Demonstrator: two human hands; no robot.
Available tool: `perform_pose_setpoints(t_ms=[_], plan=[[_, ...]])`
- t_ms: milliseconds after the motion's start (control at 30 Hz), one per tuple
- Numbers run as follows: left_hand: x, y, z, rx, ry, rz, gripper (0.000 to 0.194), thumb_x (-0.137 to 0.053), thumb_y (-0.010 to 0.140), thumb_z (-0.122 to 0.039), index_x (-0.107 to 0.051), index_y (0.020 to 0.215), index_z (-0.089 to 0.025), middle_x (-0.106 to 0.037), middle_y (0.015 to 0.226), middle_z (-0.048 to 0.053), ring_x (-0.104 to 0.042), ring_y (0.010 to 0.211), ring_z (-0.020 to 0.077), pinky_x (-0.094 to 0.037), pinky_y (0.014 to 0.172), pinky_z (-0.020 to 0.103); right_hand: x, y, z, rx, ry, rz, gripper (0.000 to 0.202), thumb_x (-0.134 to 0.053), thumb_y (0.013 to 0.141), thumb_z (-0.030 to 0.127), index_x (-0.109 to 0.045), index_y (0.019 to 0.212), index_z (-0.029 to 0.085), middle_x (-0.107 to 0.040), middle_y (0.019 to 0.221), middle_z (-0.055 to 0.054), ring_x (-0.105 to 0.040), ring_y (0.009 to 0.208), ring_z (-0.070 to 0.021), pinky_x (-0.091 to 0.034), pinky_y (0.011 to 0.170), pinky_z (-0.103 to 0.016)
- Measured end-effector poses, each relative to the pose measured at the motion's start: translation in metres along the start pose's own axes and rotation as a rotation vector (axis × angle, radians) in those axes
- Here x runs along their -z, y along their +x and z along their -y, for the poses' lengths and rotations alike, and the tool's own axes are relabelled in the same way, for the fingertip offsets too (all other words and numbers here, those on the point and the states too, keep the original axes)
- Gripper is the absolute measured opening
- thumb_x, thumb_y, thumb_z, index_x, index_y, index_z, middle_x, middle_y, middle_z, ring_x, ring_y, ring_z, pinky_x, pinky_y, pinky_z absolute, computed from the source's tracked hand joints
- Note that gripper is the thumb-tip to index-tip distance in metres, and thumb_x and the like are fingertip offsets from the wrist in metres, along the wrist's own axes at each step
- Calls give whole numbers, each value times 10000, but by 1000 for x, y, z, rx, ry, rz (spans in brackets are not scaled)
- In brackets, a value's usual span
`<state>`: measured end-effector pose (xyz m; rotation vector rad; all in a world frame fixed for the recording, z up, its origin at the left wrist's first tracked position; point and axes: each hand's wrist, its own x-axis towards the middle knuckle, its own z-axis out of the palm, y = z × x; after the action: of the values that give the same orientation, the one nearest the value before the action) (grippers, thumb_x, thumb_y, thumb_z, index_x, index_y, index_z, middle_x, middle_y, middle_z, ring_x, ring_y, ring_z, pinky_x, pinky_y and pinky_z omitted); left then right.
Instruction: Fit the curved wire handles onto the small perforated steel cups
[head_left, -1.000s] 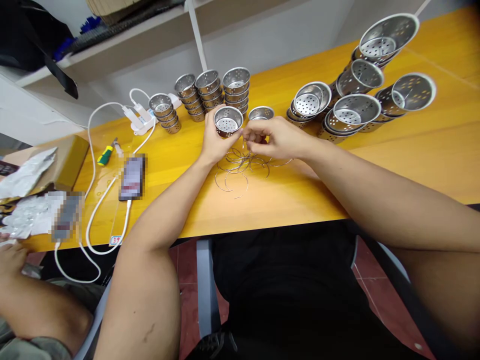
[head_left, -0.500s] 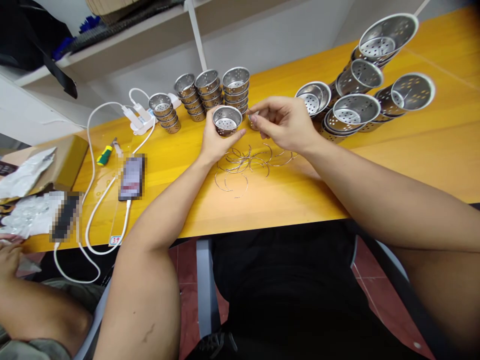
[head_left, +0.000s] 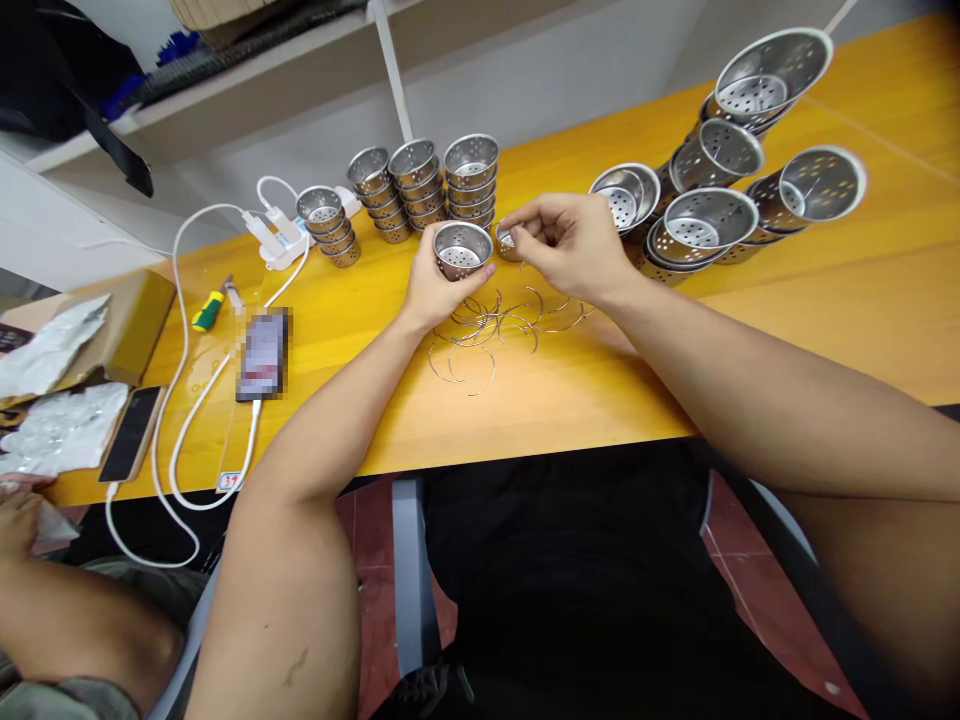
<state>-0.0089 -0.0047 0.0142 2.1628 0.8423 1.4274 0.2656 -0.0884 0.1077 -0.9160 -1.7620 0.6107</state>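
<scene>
My left hand (head_left: 431,285) is wrapped around a perforated metal cup (head_left: 463,252), thumb on its near side, its mouth tilted up toward me. Just right of it, my right hand (head_left: 566,240) has thumb and forefinger pinched together over a small metal cup (head_left: 508,243), which the fingers partly hide. What sits in that pinch is too small to tell. Below both hands a loose pile of thin, curved metal wires (head_left: 491,320) lies on the table.
Several stacks of perforated cups (head_left: 470,180) stand behind my left hand. Wider cups (head_left: 705,230) are stacked at the right. To the left are a power strip (head_left: 279,240), a screwdriver (head_left: 208,310), phones (head_left: 262,355) on white cables and a cardboard box (head_left: 135,325). Another person's arm (head_left: 82,600) is at lower left.
The cup in my left hand has shifted slightly right and down. My right fingers have moved a little right, so more of the small cup shows.
</scene>
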Motion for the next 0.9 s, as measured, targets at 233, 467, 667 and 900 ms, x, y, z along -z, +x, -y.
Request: perform_pose_setpoints(t_ms=[233, 467, 667, 900], plan=[[-3, -1, -3, 13, -4, 39, 1090, -1052, 885, -930, -576, 1668, -340, -775, 1616, 118, -794, 1559, 363, -630, 1448, 662, -5, 0, -6, 20, 10, 22, 563, -861, 1164, 795, -898, 1324, 257, -738, 867, -61, -687, 740, -250, -656, 713, -438], [-5, -1, -7, -45, 6, 99, 1227, -1006, 878, -993, -476, 1798, -379, -707, 1731, 148, -735, 1682, 399, -580, 1498, 704, -6, -3, 9, -18, 20, 56, 585, -899, 1087, 866, -932, 1191, 291, -711, 845, -54, -565, 718, -240, -568, 670, -443], [-7, -3, -38, -46, 27, 129, 1259, -947, 864, -1059, -445, 1803, -387, -725, 1671, 133, -797, 1594, 376, -622, 1447, 657, -9, -3, 12, -30, -31, 43, 532, -942, 1063, 792, -964, 1215, 283, -698, 807, -31, -579, 744, -240, -546, 704, -422], [-9, -5, -47, -34, 48, 120, 1194, -969, 868, -1041, -494, 1724, -357, -751, 1597, 118, -821, 1536, 378, -639, 1419, 640, -11, -3, 12, -23, -62, 30, 429, -919, 1082, 675, -968, 1185, 261, -686, 801, -32, -544, 742, -234, -495, 736, -424]])
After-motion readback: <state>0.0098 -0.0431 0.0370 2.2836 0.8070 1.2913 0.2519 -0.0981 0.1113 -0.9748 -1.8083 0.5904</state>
